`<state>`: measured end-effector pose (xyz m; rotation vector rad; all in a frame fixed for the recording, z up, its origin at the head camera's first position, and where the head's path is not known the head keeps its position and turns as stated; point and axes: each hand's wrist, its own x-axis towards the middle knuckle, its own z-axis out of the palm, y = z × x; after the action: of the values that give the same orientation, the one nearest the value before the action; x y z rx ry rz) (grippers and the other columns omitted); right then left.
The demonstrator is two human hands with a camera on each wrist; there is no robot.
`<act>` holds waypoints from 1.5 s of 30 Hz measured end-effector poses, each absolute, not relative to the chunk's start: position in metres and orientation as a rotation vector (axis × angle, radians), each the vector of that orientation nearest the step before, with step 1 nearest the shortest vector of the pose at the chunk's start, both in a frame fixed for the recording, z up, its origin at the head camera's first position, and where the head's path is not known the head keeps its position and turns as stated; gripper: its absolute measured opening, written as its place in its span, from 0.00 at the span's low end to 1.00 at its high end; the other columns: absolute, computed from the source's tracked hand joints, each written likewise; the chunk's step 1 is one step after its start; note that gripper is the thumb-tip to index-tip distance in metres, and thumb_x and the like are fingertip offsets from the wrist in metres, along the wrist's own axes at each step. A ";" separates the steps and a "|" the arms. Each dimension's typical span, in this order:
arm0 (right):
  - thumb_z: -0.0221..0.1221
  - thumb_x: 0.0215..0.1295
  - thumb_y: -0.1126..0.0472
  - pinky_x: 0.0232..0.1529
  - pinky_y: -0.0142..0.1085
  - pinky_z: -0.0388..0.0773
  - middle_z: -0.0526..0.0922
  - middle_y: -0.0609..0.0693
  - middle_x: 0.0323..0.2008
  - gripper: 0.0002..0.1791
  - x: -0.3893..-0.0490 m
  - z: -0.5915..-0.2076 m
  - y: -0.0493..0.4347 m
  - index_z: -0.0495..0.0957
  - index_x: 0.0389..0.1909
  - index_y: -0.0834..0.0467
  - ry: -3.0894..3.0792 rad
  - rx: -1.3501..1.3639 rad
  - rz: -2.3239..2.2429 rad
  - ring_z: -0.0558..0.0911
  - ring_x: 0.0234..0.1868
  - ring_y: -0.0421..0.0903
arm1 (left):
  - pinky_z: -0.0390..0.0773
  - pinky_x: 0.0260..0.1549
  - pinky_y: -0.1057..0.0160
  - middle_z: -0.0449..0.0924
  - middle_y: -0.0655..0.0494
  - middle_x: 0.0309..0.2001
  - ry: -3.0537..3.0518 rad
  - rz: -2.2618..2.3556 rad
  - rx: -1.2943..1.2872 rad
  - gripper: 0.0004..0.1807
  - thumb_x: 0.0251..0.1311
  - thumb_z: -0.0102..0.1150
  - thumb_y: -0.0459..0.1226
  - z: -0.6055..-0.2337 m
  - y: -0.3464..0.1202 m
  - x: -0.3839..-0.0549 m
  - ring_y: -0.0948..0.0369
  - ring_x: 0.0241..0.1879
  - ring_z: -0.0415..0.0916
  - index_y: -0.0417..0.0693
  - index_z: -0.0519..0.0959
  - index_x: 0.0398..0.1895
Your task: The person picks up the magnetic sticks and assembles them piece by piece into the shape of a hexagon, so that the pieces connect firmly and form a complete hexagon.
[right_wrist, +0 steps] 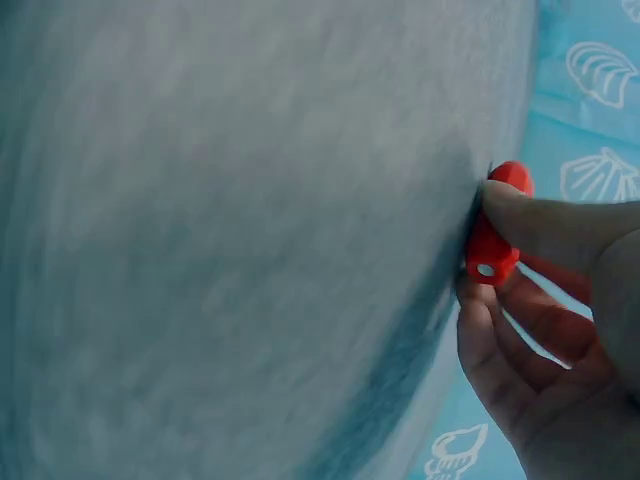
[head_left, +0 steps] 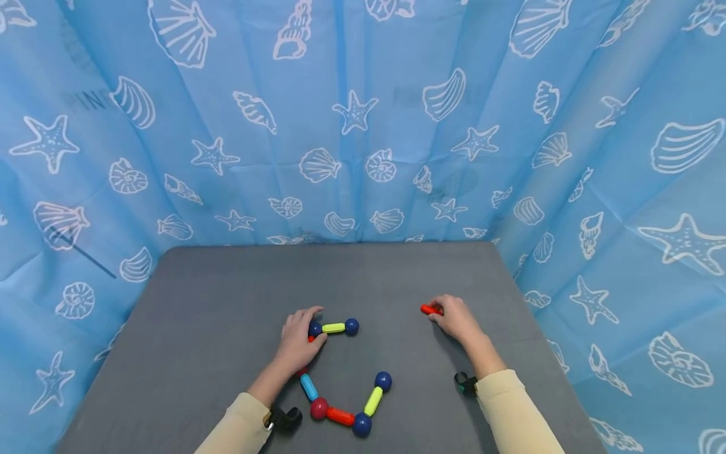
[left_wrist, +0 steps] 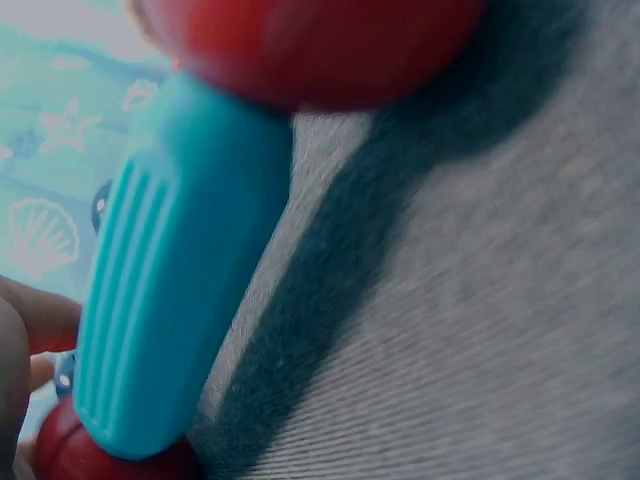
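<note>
On the grey table lies a chain of magnetic rods and balls. My left hand (head_left: 296, 337) holds it at a dark blue ball (head_left: 315, 328), with thumb and fingers on either side. From that ball a yellow-green rod (head_left: 333, 328) leads to another dark blue ball (head_left: 351, 326). A red rod partly shows under the hand. In the left wrist view a light blue rod (left_wrist: 180, 270) joins two red balls, the larger red ball (left_wrist: 320, 45) near the camera. Away to the right, my right hand (head_left: 458, 318) pinches a loose red magnetic rod (right_wrist: 490, 240) between thumb and fingers.
Toward the front, the chain continues through a red ball (head_left: 319, 408), a red rod (head_left: 341, 416), a dark blue ball (head_left: 362, 424) and a yellow-green rod (head_left: 373, 401) to a dark blue end ball (head_left: 383, 381). A shell-patterned blue curtain (head_left: 363, 189) hangs behind the table (head_left: 238, 284).
</note>
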<state>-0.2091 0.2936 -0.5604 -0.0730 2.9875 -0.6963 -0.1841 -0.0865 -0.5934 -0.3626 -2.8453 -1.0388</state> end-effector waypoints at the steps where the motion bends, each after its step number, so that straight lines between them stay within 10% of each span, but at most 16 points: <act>1: 0.69 0.63 0.63 0.44 0.48 0.78 0.84 0.56 0.41 0.12 -0.209 -0.560 0.291 0.84 0.46 0.61 2.982 -0.082 -0.704 0.82 0.39 0.51 | 0.67 0.53 0.42 0.74 0.47 0.58 -2.824 -1.016 -0.348 0.32 0.59 0.70 0.41 -0.591 -0.085 -0.182 0.47 0.55 0.69 0.53 0.72 0.68; 11: 0.67 0.64 0.61 0.38 0.38 0.77 0.83 0.48 0.31 0.08 -0.214 -0.551 0.252 0.84 0.40 0.61 2.822 -0.181 -0.959 0.79 0.31 0.41 | 0.71 0.30 0.67 0.75 0.66 0.30 -2.858 -1.065 -0.567 0.04 0.62 0.68 0.42 -0.570 -0.051 -0.137 0.69 0.28 0.68 0.59 0.81 0.35; 24: 0.68 0.64 0.57 0.30 0.36 0.77 0.83 0.47 0.25 0.10 -0.217 -0.549 0.209 0.85 0.39 0.60 2.462 -0.329 -1.090 0.80 0.25 0.42 | 0.64 0.22 0.65 0.68 0.68 0.18 -3.257 -0.863 -0.599 0.21 0.57 0.64 0.64 -0.573 -0.001 -0.095 0.66 0.21 0.64 0.62 0.76 0.23; 45: 0.69 0.62 0.60 0.28 0.33 0.76 0.83 0.46 0.24 0.06 -0.217 -0.543 0.171 0.85 0.36 0.59 2.353 -0.464 -0.967 0.80 0.23 0.40 | 0.60 0.23 0.63 0.65 0.63 0.17 -3.227 -0.830 -0.512 0.20 0.59 0.67 0.56 -0.574 0.005 -0.083 0.63 0.20 0.62 0.59 0.72 0.18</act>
<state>-0.2173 0.1715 -0.5425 -0.4645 2.3531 -0.9671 -0.0834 0.0054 -0.5737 -0.5116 -3.2272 -0.8304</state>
